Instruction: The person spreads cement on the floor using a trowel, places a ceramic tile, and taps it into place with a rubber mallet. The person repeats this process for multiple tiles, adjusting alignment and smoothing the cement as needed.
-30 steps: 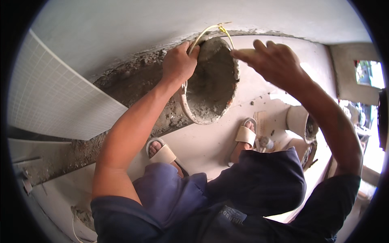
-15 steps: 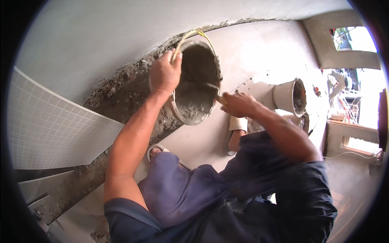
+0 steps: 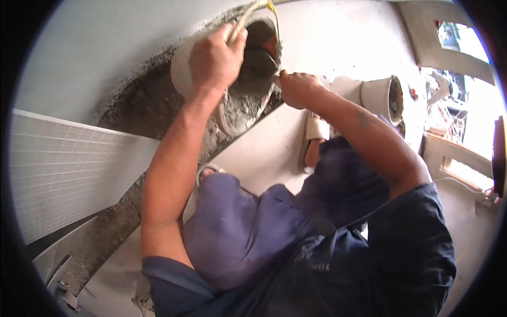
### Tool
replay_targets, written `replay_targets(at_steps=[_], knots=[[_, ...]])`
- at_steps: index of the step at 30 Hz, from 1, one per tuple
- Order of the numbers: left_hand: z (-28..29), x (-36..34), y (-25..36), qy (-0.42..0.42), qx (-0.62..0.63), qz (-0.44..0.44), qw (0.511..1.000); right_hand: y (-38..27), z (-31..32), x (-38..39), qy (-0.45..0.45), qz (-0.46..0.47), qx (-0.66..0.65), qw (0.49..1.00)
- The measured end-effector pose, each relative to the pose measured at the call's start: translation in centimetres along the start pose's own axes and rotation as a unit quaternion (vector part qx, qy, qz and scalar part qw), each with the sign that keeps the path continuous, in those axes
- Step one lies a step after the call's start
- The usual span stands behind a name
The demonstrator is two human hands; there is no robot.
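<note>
A mortar-smeared bucket (image 3: 182,66) lies tipped over the strip of rough grey mortar (image 3: 153,111) along the wall, its mouth facing me. Grey wet mortar coats its inside and rim. My left hand (image 3: 216,61) is closed round the pale yellow bucket handle (image 3: 243,21), near the rim. At the right side of the mouth, my right hand (image 3: 301,90) grips what looks like a trowel (image 3: 277,80) by its handle. The trowel's blade reaches into the bucket and is partly lost against the mortar.
A large tile with a gridded back (image 3: 68,174) leans at the left beside the mortar strip. Another bucket (image 3: 376,100) lies on its side at the right on the pale floor (image 3: 264,148). My sandalled feet stand near the strip. Window openings are at the far right.
The bucket has moved away from me and left, tilting over toward the mortar strip. Both hands have gone with it, and the right hand keeps its hold at the rim.
</note>
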State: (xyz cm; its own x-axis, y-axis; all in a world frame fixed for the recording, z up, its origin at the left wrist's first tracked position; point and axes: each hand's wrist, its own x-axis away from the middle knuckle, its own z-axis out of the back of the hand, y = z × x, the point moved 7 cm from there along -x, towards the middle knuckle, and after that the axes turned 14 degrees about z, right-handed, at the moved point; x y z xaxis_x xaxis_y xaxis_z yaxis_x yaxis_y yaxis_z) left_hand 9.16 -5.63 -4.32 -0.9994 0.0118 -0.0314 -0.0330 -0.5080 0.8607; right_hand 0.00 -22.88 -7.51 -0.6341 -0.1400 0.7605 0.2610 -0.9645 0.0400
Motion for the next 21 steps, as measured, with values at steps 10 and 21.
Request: replay_targets(at_steps=[10, 21], knots=[[4.1, 2.5, -3.0, 0.066, 0.112, -0.034, 0.991, -5.6, -6.7, 2.8, -0.108, 0.014, -0.446, 0.888], [2.6, 1.8, -2.8, 0.035, 0.059, -0.041, 0.997, 1.3, 0.1, 3.8, -0.023, 0.09, 0.036, 0.995]])
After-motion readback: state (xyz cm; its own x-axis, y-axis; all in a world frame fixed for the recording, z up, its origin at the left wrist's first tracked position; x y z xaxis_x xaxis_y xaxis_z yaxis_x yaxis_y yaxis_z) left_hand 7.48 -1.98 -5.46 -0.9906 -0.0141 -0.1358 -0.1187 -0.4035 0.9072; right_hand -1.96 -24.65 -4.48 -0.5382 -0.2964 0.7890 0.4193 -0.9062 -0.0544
